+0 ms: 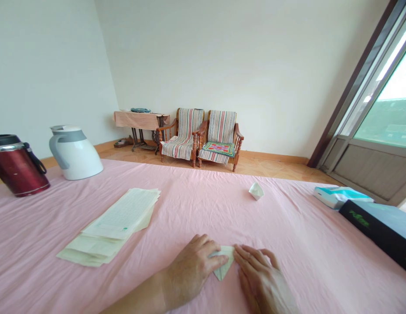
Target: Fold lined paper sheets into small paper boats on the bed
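Observation:
A small piece of folded paper (226,267), pale green-white and tapering to a point towards me, lies on the pink cloth between my hands. My left hand (194,268) is closed on its left side, the thumb pressed across the top of the paper and the fingers curled beyond it. On the other side, my right hand (263,274) lies with its fingers stretched out and close together, fingertips touching the paper's right edge. Farther off to the right stands a small folded paper boat (256,191). To the left is a loose stack of grid-lined paper sheets (116,218).
At the left stand a red thermos flask (21,168) and a white and grey jug (79,155). A black box (376,226) and a blue and white packet (340,196) lie at the right edge. Beyond the cloth are two wooden armchairs (219,133).

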A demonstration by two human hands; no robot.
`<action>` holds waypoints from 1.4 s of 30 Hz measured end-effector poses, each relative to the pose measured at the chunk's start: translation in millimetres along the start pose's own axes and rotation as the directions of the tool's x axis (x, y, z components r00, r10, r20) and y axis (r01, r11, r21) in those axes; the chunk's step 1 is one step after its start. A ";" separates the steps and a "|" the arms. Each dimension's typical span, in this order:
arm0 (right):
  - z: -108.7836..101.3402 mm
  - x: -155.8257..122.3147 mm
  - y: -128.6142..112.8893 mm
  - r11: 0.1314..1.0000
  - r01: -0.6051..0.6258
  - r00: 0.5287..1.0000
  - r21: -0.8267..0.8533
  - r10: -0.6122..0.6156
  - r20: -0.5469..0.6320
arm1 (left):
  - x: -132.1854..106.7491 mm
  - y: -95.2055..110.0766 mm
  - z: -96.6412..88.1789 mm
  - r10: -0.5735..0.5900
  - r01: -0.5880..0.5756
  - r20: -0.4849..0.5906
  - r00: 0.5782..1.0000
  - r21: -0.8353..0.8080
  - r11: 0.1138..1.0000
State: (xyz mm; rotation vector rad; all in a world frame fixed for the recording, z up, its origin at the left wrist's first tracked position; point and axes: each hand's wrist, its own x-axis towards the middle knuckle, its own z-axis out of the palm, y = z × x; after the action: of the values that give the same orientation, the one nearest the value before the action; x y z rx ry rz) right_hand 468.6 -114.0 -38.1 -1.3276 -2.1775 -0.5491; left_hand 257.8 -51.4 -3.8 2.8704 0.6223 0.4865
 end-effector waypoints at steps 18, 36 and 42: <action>18.7 -11.2 -4.4 0.999 -0.037 0.998 -0.009 0.036 -0.049 | -16.7 -48.2 -39.0 -0.245 0.256 0.076 0.967 -0.270 0.928; -0.5 2.6 -6.0 0.992 0.055 0.998 -0.117 -0.055 0.002 | -13.5 -47.0 -31.3 -0.173 0.191 0.084 0.981 -0.346 0.918; -0.4 2.6 -7.4 0.990 0.062 0.998 -0.127 -0.062 0.010 | -13.3 -46.9 -30.3 -0.121 0.139 0.072 0.990 -0.338 0.931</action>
State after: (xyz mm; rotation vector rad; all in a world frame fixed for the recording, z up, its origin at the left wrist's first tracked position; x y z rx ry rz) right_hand 461.0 -115.7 -36.6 -1.3314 -2.2267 -0.7199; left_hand 218.3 -12.1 10.2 2.4867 0.6427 0.4503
